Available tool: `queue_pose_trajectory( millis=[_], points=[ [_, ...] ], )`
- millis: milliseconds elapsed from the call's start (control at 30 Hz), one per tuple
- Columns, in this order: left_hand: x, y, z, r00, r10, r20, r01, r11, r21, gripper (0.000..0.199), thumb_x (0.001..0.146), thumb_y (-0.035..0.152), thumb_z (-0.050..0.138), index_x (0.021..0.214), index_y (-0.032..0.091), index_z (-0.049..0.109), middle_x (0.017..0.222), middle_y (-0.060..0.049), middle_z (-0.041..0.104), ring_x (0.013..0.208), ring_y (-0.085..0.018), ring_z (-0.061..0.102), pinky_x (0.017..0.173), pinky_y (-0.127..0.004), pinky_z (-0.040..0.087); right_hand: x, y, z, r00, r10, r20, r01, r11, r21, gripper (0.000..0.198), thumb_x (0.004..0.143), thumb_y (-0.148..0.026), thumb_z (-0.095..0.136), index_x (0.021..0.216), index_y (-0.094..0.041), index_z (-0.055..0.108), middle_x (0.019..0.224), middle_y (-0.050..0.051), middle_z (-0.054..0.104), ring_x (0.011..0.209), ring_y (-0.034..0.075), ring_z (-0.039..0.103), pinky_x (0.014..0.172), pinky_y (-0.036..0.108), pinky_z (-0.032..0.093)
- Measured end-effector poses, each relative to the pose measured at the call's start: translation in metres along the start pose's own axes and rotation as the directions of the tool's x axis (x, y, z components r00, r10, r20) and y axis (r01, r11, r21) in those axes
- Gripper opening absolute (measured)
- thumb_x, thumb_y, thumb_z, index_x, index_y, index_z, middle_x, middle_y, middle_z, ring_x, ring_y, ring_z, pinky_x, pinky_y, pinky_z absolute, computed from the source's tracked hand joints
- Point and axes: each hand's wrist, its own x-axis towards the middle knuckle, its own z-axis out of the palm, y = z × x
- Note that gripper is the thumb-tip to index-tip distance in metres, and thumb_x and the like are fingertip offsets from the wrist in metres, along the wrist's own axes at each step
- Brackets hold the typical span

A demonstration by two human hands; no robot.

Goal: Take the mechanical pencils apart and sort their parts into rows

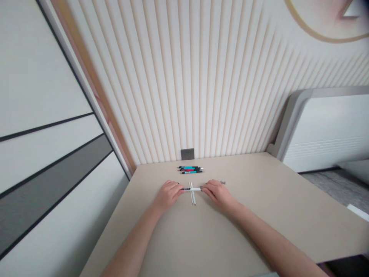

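Head view: left hand (168, 193) and right hand (218, 193) on opposite ends of one slim pen (195, 189)

Nearest: left forearm (135, 240) slants up and rightward over the beige surface (173, 246); right forearm (269, 232) slants up and leftward, at a flatter angle. The two converge near mid-surface, backs of both hands uppermost.

Left hand: fingers curled together, closed in a pinch on the dark, lettered end. Right hand: likewise closed, thumb and fingertips on the other end, beside the white length. Pen lies roughly level between them, crossing above two thin white sticks (194, 199); contact with these cannot be judged.

Just beyond the right hand: small coiled pieces (223, 182), apart from its knuckles. Farther: a group of pens (191, 169), black with blue and red sections, side by side. Farthest: dark socket plate (187, 154) low on the ribbed wall (184, 84).
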Motion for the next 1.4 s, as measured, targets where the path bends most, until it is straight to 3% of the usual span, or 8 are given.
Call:
queue_pose_trajectory(
  millis=[267, 433, 600, 733, 833, 1067, 1200, 1400],
  points=[
    [-0.001, -0.001, 0.000, 1.000, 0.001, 0.003, -0.001, 1.000, 0.013, 0.029, 0.100, 0.035, 0.042, 0.094, 0.016, 0.063, 0.078, -0.005, 0.066, 0.071, -0.016, 0.058, 0.071, -0.031, 0.043, 0.000, -0.004, -0.004, 0.999, -0.028, 0.032, 0.027, 0.999, 0.032, 0.023, 0.098, -0.028, 0.046, 0.106, -0.023, 0.067, 0.092, 0.006, 0.065, 0.085, 0.018, 0.061, 0.078, 0.030, 0.047],
    [-0.001, -0.001, -0.003, 0.998, -0.038, -0.053, 0.038, 0.999, -0.003, 0.026, 0.101, 0.033, 0.042, 0.103, 0.017, 0.063, 0.084, -0.005, 0.068, 0.075, -0.017, 0.060, 0.073, -0.031, 0.045, 0.000, -0.005, -0.009, 1.000, 0.009, 0.019, -0.009, 1.000, 0.016, 0.019, 0.095, -0.025, 0.049, 0.091, -0.021, 0.067, 0.086, 0.005, 0.064, 0.080, 0.017, 0.060, 0.074, 0.028, 0.046],
    [-0.003, -0.007, -0.003, 0.971, -0.183, -0.156, 0.184, 0.983, -0.004, 0.023, 0.100, 0.031, 0.044, 0.104, 0.018, 0.063, 0.091, -0.006, 0.069, 0.083, -0.019, 0.061, 0.077, -0.032, 0.046, 0.000, -0.004, -0.021, 0.996, 0.086, -0.008, -0.086, 0.996, -0.012, 0.018, 0.091, -0.021, 0.050, 0.081, -0.019, 0.064, 0.078, 0.004, 0.061, 0.074, 0.016, 0.057, 0.069, 0.027, 0.044],
    [-0.006, -0.014, 0.000, 0.935, -0.279, -0.218, 0.281, 0.960, -0.021, 0.021, 0.099, 0.029, 0.045, 0.105, 0.019, 0.062, 0.093, -0.005, 0.069, 0.085, -0.019, 0.062, 0.078, -0.032, 0.046, -0.003, -0.009, -0.024, 0.987, -0.057, 0.154, 0.056, 0.998, 0.011, 0.013, 0.086, -0.015, 0.054, 0.083, -0.019, 0.065, 0.079, 0.003, 0.062, 0.077, 0.016, 0.057, 0.073, 0.027, 0.044],
    [-0.006, -0.015, 0.001, 0.931, -0.291, -0.222, 0.295, 0.955, -0.015, 0.021, 0.099, 0.030, 0.044, 0.104, 0.020, 0.063, 0.092, -0.005, 0.069, 0.085, -0.019, 0.063, 0.078, -0.032, 0.046, -0.005, -0.013, -0.018, 0.935, -0.183, 0.305, 0.164, 0.983, 0.088, 0.010, 0.083, -0.014, 0.058, 0.084, -0.018, 0.067, 0.081, 0.003, 0.062, 0.079, 0.016, 0.057, 0.075, 0.026, 0.044],
    [-0.003, -0.006, -0.002, 0.958, -0.236, -0.163, 0.244, 0.969, 0.028, 0.020, 0.098, 0.031, 0.047, 0.099, 0.019, 0.063, 0.089, -0.005, 0.069, 0.082, -0.019, 0.062, 0.077, -0.032, 0.046, -0.006, -0.014, -0.010, 0.890, -0.206, 0.407, 0.141, 0.973, 0.185, 0.009, 0.084, -0.020, 0.062, 0.088, -0.019, 0.069, 0.086, 0.003, 0.064, 0.083, 0.016, 0.059, 0.078, 0.024, 0.045],
    [-0.002, -0.003, -0.003, 0.971, -0.200, -0.130, 0.206, 0.978, 0.029, 0.019, 0.098, 0.030, 0.048, 0.097, 0.018, 0.063, 0.089, -0.006, 0.069, 0.082, -0.019, 0.060, 0.078, -0.032, 0.045, -0.005, -0.015, -0.014, 0.918, -0.156, 0.366, 0.105, 0.982, 0.156, 0.017, 0.088, -0.031, 0.062, 0.096, -0.019, 0.069, 0.089, 0.005, 0.065, 0.084, 0.017, 0.060, 0.079, 0.027, 0.045],
    [-0.002, -0.001, -0.002, 0.994, -0.110, -0.029, 0.110, 0.994, -0.019, 0.021, 0.097, 0.030, 0.049, 0.096, 0.018, 0.065, 0.081, -0.005, 0.067, 0.076, -0.017, 0.058, 0.075, -0.031, 0.043, -0.003, -0.012, -0.011, 0.988, 0.097, 0.124, -0.112, 0.986, 0.125, 0.029, 0.096, -0.032, 0.048, 0.120, -0.022, 0.061, 0.098, 0.007, 0.066, 0.086, 0.018, 0.060, 0.080, 0.030, 0.046]
  ],
)
